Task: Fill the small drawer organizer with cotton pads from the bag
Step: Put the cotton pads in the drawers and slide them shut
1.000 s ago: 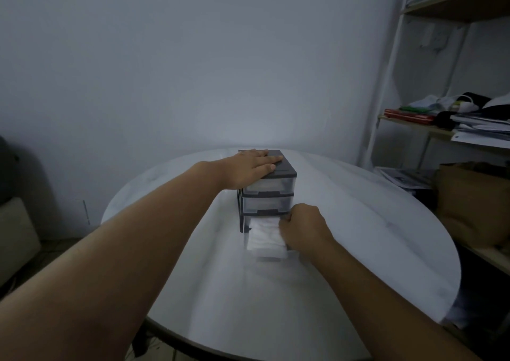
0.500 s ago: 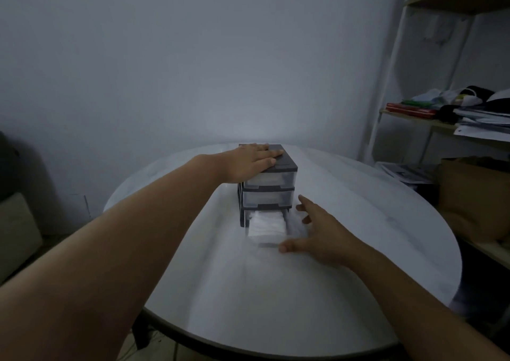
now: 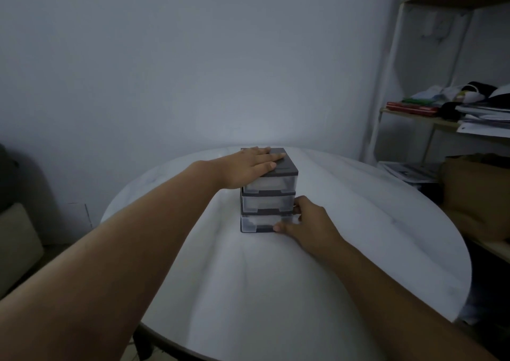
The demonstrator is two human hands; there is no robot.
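A small drawer organizer [image 3: 269, 195] with a dark grey frame and three clear drawers stands near the middle of the round white table [image 3: 358, 222]. All three drawers sit flush in the frame. My left hand [image 3: 252, 167] lies flat on its top, fingers spread. My right hand [image 3: 309, 222] rests against the front right corner of the bottom drawer [image 3: 259, 221], thumb on the drawer front and fingers around the side. White cotton pads show dimly through the bottom drawer. No bag is in view.
A shelf unit [image 3: 392, 90] stands to the right, holding books, papers and clothes [image 3: 469, 103]. A brown cardboard box [image 3: 474, 192] sits on a lower shelf beside the table. A beige cushion [image 3: 16, 239] is at the far left. A plain wall lies behind.
The bottom drawer, open with white cotton pads showing, has been pushed in flush. My right hand moved from the drawer's contents to its front right corner. My left hand stayed on top.
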